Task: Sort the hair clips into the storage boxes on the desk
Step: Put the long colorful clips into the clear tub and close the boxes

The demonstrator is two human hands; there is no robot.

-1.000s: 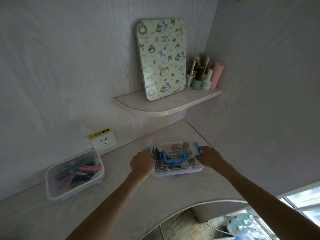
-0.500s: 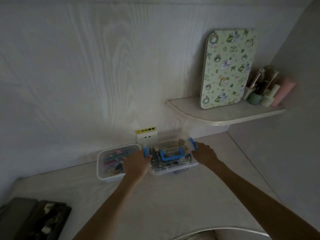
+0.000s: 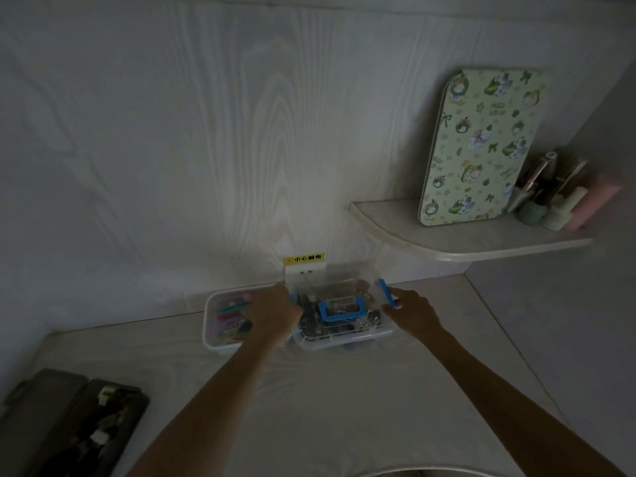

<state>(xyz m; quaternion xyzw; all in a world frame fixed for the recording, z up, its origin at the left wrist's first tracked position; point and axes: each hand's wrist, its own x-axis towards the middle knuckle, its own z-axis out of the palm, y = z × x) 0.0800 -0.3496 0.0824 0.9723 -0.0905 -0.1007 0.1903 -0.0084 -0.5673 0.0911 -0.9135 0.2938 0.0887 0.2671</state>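
A clear storage box (image 3: 344, 341) with a blue handle and blue side latches sits on the desk by the back wall, with dark and metallic hair clips inside. My left hand (image 3: 272, 315) grips its left end and my right hand (image 3: 413, 313) holds its right end at the raised blue latch (image 3: 388, 293). Right beside it on the left stands an open clear box (image 3: 215, 339) of colourful hair clips, partly hidden by my left hand.
A wall socket with a yellow label (image 3: 303, 259) is just behind the boxes. A corner shelf (image 3: 457, 244) at the upper right carries a green patterned board (image 3: 481, 146) and several bottles (image 3: 557, 201). A dark open case (image 3: 65, 425) lies at the desk's lower left.
Both hands have carried the blue-handled box leftward along the desk, from the right corner to right beside the open box of colourful clips. The view has turned left.
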